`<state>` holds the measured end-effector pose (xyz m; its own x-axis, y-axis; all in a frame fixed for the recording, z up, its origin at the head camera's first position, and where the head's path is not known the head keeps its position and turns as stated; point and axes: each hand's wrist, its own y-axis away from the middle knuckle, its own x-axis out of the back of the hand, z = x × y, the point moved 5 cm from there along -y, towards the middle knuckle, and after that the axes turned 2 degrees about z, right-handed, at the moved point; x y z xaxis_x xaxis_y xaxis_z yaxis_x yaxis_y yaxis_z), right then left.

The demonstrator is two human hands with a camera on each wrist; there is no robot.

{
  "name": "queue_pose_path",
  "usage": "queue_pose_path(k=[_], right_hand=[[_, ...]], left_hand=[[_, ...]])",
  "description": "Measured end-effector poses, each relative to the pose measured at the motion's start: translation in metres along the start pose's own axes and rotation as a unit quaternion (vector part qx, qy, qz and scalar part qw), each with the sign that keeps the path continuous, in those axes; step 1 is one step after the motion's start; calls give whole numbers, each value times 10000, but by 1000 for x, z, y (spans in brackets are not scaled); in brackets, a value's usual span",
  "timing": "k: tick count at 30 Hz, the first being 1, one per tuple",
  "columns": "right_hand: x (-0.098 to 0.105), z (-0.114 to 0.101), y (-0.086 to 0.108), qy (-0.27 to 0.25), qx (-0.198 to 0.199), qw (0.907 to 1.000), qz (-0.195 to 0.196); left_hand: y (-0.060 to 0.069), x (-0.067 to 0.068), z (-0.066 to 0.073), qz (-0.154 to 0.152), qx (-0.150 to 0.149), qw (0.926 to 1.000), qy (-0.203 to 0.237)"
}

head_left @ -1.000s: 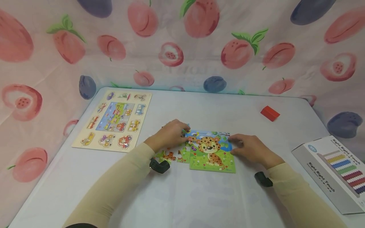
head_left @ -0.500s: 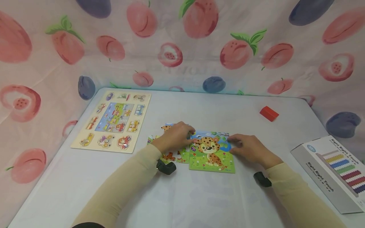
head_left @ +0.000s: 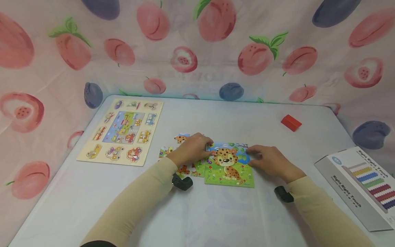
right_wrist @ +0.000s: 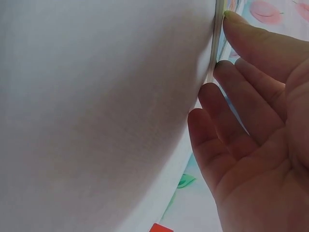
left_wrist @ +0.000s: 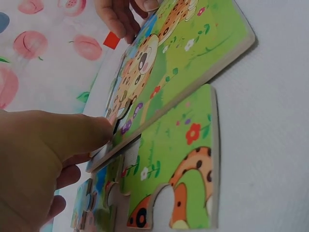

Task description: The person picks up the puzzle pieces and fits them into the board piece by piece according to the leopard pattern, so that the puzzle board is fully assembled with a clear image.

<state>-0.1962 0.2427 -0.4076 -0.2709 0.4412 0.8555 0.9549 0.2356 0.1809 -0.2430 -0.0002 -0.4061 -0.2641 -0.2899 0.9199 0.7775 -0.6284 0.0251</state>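
A square jigsaw puzzle (head_left: pixel 229 168) with a leopard picture lies mid-table. At its upper left corner my left hand (head_left: pixel 192 149) pinches a puzzle piece (head_left: pixel 212 146); the left wrist view shows the thumb (left_wrist: pixel 94 135) against the puzzle and a dark gap beside the piece. The other fingers curl below the thumb, partly hidden. My right hand (head_left: pixel 271 161) touches the puzzle's right edge with thumb and fingertips, the fingers only slightly bent in the right wrist view. Several loose leopard pieces (left_wrist: pixel 186 169) lie left of the puzzle, partly under my left hand.
A wooden vehicle puzzle board (head_left: pixel 149 144) lies at the back left. A red block (head_left: pixel 291 122) sits at the back right. A white box (head_left: pixel 342 192) with coloured bars printed on it stands at the right edge. Fruit-printed cloth (head_left: pixel 213 77) hangs behind the table.
My left hand has moved right with the piece, closer against the puzzle's upper left corner, uncovering more loose pieces behind it. The right hand has stayed at the right edge.
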Motion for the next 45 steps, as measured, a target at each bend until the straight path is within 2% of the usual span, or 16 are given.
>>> queue_pose_path(k=[12, 24, 39, 45], right_hand=[[1, -1, -3, 88, -17, 9999, -136], [2, -3, -3, 134, 63, 9998, -126], [0, -3, -4, 29, -31, 9999, -148], [0, -2, -3, 32, -3, 9999, -105]], left_hand=[[-2, -2, -3, 36, 23, 9999, 123], [-4, -3, 2, -96, -119, 9997, 201], [-9, -7, 8, -141, -51, 9993, 335], [-11, -9, 11, -184, -115, 9988, 437]])
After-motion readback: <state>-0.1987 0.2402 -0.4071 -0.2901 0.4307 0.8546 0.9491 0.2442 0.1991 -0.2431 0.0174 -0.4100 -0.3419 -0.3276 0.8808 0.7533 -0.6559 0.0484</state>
